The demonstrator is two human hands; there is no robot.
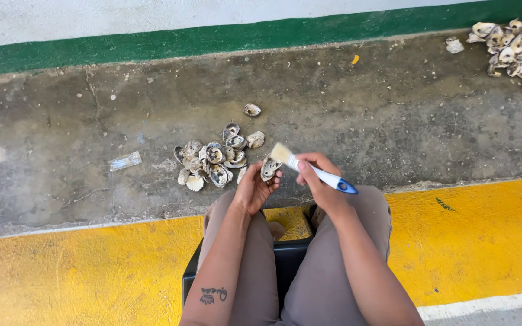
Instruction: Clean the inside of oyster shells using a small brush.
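My left hand (pixel 255 188) holds a grey-white oyster shell (pixel 269 168) in its fingertips, just above my knees. My right hand (pixel 319 179) grips a small paintbrush (pixel 309 168) with a white and blue handle; its pale bristles rest against the top of the shell. Just left of my hands a small heap of several similar shells (pixel 215 160) lies on the grey concrete floor (pixel 364 115), with one lone shell (pixel 252 109) a little beyond it.
A bigger pile of shells (pixel 518 51) lies at the far right by the green-banded wall (pixel 212 36). A clear plastic wrapper (pixel 125 160) lies left of the heap. I sit on a black seat (pixel 288 256) over a yellow painted strip (pixel 472 235).
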